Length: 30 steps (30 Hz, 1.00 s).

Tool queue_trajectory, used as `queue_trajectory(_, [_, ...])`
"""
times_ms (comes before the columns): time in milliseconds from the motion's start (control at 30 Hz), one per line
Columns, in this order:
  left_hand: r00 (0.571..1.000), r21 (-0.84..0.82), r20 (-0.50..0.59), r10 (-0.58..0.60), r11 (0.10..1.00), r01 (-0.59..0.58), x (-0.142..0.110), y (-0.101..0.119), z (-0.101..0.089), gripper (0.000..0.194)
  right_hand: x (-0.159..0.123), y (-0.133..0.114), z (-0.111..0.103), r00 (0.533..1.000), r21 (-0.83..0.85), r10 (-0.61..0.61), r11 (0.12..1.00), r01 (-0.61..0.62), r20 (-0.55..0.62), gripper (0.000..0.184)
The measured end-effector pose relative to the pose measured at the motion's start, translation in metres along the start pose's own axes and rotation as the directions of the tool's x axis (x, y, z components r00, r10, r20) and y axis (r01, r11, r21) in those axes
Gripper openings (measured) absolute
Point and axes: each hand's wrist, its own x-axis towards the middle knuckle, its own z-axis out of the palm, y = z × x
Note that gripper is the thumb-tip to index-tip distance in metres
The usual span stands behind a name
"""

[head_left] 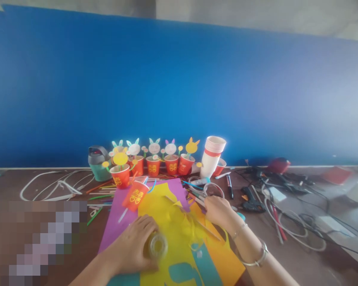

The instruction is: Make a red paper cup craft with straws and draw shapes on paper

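Observation:
My left hand (137, 242) is wrapped round a roll of clear tape (158, 246), held low over yellow paper. To the right, my right hand (219, 212) reaches down with curled fingers by a clutter of small tools; what they pinch, if anything, is hidden. Just beyond it is a clear ring (214, 190), perhaps another tape roll. A red paper cup (135, 195) lies tilted beyond my left hand. Between the hands are yellow paper (167, 222) with cut scraps, orange paper (226, 258), teal paper (207, 264) and purple paper (115, 222).
Several red cups (153, 167) with paper animal heads line the blue partition (179, 87). Behind my right hand leans a white cup stack (210, 163). A black glue gun (252, 200), a marker (229, 186) and tangled cables (286, 222) lie right; a teal container (100, 165) stands left.

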Motion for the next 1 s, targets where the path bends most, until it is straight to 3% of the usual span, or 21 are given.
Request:
queue_trajectory(133, [1.0, -0.002, -0.001, -0.001, 1.0, 0.001, 0.001, 0.003, -0.001, 0.059, 0.004, -0.002, 0.0, 1.0, -0.012, -0.009, 1.0, 0.008, -0.029, 0.012])
queue_trajectory(333, [1.0, -0.042, 0.005, 0.022, 0.999, -0.022, 0.001, 0.003, 0.0, 0.057, 0.022, 0.0, 0.019, 0.959, 0.171, -0.106, 0.973, 0.154, -0.261, 0.031])
queue_trajectory(600, [1.0, -0.052, 0.004, 0.009, 0.999, -0.009, 0.002, 0.002, 0.0, 0.057, 0.031, -0.003, 0.033, 0.966, 0.231, -0.09, 0.962, 0.147, -0.242, 0.03])
queue_trajectory(867, [1.0, -0.068, 0.019, -0.007, 0.998, 0.008, 0.002, 0.001, 0.001, 0.056, 0.02, -0.013, 0.029, 0.995, 0.069, -0.044, 0.996, 0.051, -0.093, 0.032])
queue_trajectory(1000, [1.0, -0.092, 0.012, 0.004, 0.996, -0.003, 0.001, -0.001, 0.005, 0.053, 0.015, -0.02, 0.023, 0.997, 0.01, 0.038, 0.999, -0.037, -0.073, 0.046])
